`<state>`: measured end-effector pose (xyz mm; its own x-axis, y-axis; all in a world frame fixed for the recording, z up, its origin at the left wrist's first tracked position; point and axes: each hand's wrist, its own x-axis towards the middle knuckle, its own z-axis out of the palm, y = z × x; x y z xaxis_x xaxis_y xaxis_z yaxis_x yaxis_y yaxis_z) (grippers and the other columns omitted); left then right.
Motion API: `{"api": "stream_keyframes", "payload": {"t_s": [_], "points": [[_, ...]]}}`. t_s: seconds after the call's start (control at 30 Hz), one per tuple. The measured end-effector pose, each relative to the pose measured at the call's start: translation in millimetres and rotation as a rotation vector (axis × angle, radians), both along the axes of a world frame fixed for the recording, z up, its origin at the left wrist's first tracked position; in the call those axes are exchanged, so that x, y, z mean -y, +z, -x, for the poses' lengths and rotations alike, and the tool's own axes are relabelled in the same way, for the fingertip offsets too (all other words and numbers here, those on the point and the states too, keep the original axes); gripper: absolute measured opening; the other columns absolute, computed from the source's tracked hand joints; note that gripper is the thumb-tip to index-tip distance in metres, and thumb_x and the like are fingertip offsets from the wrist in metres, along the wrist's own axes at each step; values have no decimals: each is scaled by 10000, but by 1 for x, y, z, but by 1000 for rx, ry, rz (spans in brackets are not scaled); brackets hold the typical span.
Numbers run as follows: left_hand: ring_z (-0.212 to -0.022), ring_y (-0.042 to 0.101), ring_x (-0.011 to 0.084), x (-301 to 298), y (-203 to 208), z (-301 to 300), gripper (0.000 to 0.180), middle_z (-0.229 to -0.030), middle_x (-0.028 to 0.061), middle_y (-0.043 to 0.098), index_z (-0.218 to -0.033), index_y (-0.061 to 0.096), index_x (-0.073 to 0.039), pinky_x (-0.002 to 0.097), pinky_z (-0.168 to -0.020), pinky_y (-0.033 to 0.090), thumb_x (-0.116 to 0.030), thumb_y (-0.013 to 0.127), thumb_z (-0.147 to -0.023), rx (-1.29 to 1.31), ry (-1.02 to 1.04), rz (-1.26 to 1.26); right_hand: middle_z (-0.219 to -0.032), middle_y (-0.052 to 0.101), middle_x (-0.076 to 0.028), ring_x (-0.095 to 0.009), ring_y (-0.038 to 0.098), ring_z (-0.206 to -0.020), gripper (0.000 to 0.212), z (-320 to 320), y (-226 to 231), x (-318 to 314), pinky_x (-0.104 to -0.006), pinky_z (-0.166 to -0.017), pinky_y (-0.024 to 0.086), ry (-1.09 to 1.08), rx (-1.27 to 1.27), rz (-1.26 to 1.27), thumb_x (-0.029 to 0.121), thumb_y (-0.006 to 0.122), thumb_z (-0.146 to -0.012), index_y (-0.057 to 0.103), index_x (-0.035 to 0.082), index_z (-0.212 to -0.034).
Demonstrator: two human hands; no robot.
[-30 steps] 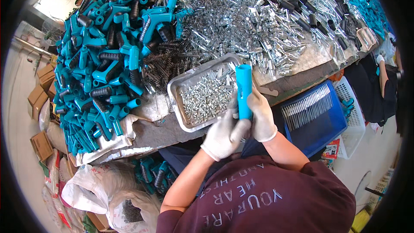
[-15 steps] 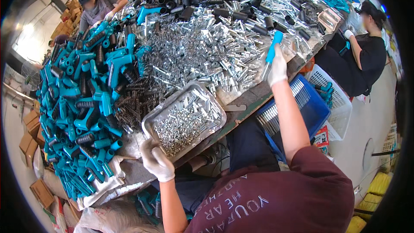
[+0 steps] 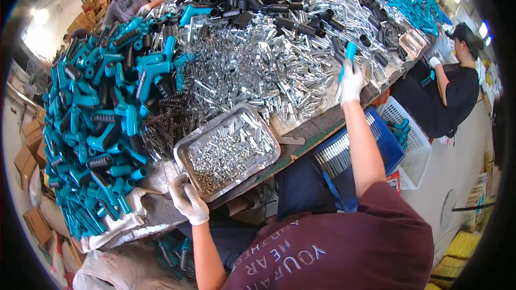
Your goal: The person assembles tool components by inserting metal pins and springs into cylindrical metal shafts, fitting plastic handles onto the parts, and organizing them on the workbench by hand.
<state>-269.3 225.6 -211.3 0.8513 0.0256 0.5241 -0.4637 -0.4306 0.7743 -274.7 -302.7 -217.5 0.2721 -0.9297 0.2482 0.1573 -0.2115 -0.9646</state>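
Teal tube (image 3: pixel 351 51) sits pinched in my right hand (image 3: pixel 352 83) over the tabletop (image 3: pixel 166 208), one end jutting past the fingers, which hide its middle. Below it I see a silvery piece (image 3: pixel 338 95), too blurred to make out. My left hand (image 3: pixel 188 200) is loosely curled by the tray (image 3: pixel 200 140); whether they touch, I can't tell.

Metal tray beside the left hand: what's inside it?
The metal tray holds many small silvery pieces, with longer silvery pieces toward its right. Whatever lies beneath them is covered and cannot be seen.
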Motion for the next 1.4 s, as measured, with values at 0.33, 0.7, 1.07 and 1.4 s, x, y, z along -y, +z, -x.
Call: {"api": "stream_keyframes", "payload": {"t_s": [0.33,0.7,1.07,1.4], "points": [[-742,583,226,60,63,39,342,-840,128,625,-1212,564,-11,363,-723,480,-158,447,-925,-345,-499,-12,-703,615,-117,-173,588,-575,668,97,58,-282,-269,-544,475,1319,-78,-431,581,630,-879,532,-37,-1114],[-934,637,263,28,92,58,368,-1100,162,625,-1272,538,-40,355,-810,503,-125,561,-914,-514,-428,165,-750,636,-121,-160,614,-639,656,94,56,-308,-261,-592,490,1524,36,-648,541,636,-895,525,-45,-1168],[-926,607,207,14,96,46,360,-974,132,637,-1256,560,-39,322,-839,490,-152,580,-915,-562,-411,386,-728,609,-43,-89,554,-589,299,95,72,-309,-245,-518,447,1678,-802,-234,245,563,-953,576,-19,-1094],[-1089,570,166,31,79,47,682,-1223,110,567,-1547,182,-29,320,-936,477,-35,493,-940,-460,-311,619,-704,574,-57,-117,520,-513,359,85,82,-338,-246,-463,398,1516,-503,-401,295,483,-975,539,-30,-1118]]}}
